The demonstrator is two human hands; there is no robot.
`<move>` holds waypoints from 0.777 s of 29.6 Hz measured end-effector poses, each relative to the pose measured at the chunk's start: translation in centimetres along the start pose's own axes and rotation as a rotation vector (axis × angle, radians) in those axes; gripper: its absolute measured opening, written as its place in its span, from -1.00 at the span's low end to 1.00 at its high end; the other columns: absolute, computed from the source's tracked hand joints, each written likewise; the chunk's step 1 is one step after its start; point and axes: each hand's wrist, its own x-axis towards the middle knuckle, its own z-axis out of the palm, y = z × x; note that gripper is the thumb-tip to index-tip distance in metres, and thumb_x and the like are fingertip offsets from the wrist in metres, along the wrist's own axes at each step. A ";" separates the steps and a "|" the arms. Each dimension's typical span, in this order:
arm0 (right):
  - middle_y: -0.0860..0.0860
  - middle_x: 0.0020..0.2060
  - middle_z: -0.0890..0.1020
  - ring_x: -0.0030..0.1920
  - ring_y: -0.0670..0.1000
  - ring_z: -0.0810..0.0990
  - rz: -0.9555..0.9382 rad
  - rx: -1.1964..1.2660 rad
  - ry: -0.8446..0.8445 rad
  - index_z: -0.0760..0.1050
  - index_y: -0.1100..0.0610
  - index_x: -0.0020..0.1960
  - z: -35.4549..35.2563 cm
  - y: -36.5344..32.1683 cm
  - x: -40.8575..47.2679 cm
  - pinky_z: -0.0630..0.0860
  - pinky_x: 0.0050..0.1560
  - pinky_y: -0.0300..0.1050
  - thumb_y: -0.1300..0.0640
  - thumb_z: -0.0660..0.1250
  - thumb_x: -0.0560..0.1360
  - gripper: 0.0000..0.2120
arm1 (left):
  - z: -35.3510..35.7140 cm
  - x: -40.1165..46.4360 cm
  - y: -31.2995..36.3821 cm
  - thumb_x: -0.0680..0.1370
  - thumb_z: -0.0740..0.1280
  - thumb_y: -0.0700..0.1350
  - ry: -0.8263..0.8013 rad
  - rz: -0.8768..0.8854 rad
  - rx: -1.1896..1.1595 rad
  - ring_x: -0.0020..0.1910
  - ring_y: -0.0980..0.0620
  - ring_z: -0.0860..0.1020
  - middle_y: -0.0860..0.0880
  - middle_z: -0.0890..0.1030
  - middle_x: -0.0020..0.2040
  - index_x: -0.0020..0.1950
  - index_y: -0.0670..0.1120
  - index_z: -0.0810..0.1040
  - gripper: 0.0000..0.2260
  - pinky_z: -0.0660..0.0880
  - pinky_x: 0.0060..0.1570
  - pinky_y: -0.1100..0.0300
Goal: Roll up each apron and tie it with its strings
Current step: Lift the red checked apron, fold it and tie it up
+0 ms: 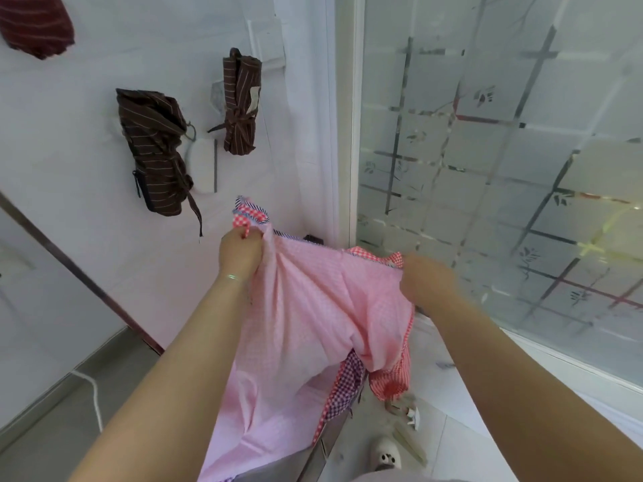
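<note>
Hanging rolled brown aprons, glass door beside

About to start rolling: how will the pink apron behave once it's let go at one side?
Probably floppy: the pink apron sags and creases between the left hand and right hand. Likely light, thin cloth; a released side should drop.

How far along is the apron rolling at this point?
Done: two brown striped aprons hang on the wall, rolled and tied. A dark red one is cut off by the frame. In hand: the left hand and right hand grip the pink checked apron, still unrolled. Left: rolling and tying it.
</note>
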 end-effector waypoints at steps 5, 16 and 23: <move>0.14 -0.19 0.64 -0.37 -0.13 0.63 -0.148 0.566 -0.255 0.44 0.07 0.22 -1.7 -0.9 -1.3 0.42 -0.41 -0.32 0.23 0.22 0.59 -0.77 | 0.6 -1.6 -0.6 0.50 0.26 -0.21 0.062 0.043 -0.036 -0.27 -0.25 0.38 -0.22 0.37 -0.21 -0.43 -0.18 0.28 -0.68 0.41 -0.24 0.05; 0.09 -0.35 0.56 -0.34 0.11 0.49 -0.736 0.528 -0.450 0.56 0.08 -0.12 -6.3 -7.1 -3.9 0.46 -0.27 0.01 0.23 0.21 0.40 -0.83 | 1.7 -7.5 -0.4 0.56 0.35 -0.22 -0.336 -0.044 -0.427 -0.49 0.07 0.33 -0.05 0.40 -0.44 -0.30 -0.11 0.40 -0.75 0.25 -0.48 0.26; 0.07 -0.23 0.71 -0.23 0.01 0.68 -0.543 0.709 -0.262 0.56 0.07 -0.15 -7.1 -7.7 -4.7 0.62 -0.15 -0.17 0.30 0.26 0.52 -0.81 | -0.2 -9.5 0.5 0.57 0.30 -0.27 -0.448 0.041 -0.484 -0.51 0.12 0.28 0.00 0.36 -0.48 -0.39 -0.11 0.40 -0.67 0.26 -0.48 0.29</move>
